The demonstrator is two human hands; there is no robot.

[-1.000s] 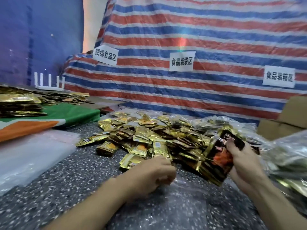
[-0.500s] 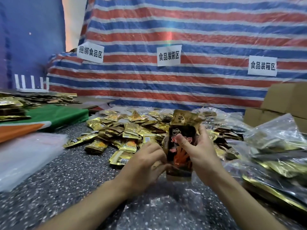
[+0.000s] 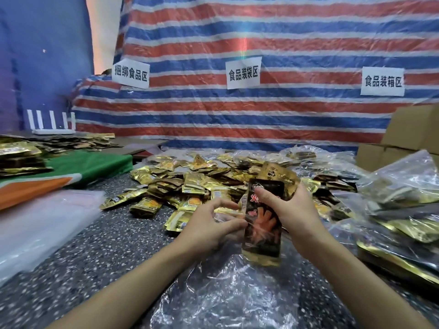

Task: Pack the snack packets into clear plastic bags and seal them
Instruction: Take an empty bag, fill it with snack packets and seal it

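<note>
My right hand (image 3: 288,211) grips an upright stack of gold-and-black snack packets (image 3: 262,233), thumb across the front one. The lower part of the stack stands inside the mouth of a clear plastic bag (image 3: 223,290) that lies crumpled on the speckled table in front of me. My left hand (image 3: 209,226) pinches the bag's thin rim beside the stack, fingers curled round the film. A heap of loose gold snack packets (image 3: 190,184) lies on the table just behind both hands.
Filled clear bags (image 3: 401,210) are piled at the right, with cardboard boxes (image 3: 403,141) behind them. A stack of flat empty bags (image 3: 35,224) lies at the left, beside a green and orange cloth (image 3: 78,167) bearing more packets. A striped tarp with paper labels closes the back.
My right hand brought the stack of packets from the right to the middle, turned it upright and lowered it into the bag. My left hand opened from a fist and took the bag's rim.
</note>
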